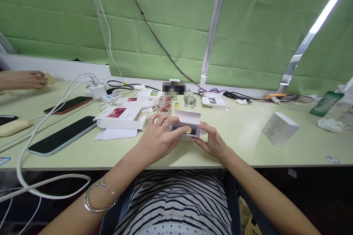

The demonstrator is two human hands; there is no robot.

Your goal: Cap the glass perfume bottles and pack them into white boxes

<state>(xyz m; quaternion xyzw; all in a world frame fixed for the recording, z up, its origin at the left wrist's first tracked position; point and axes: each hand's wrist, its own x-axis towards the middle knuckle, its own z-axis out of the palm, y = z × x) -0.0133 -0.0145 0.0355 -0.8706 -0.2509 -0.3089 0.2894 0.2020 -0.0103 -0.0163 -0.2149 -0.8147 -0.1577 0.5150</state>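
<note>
Near the table's front edge, a small white box (187,117) stands with its top flap raised. My left hand (160,134) grips its left side, the thumb pressing on a round gold-coloured piece (189,130) inside. Dark material surrounds that piece; the rest of the contents is hidden. My right hand (212,141) holds the box's right end between thumb and fingers. Just behind the box are a small gold cap (177,105), a glass jar with red contents (164,104) and a clear glass bottle (189,99).
Flattened white cartons (118,117) and a phone (63,136) lie left; white cables (22,165) loop over the edge. At right stand a closed white box (280,129) and a green bottle (327,102). Another person's hand (24,80) is at far left.
</note>
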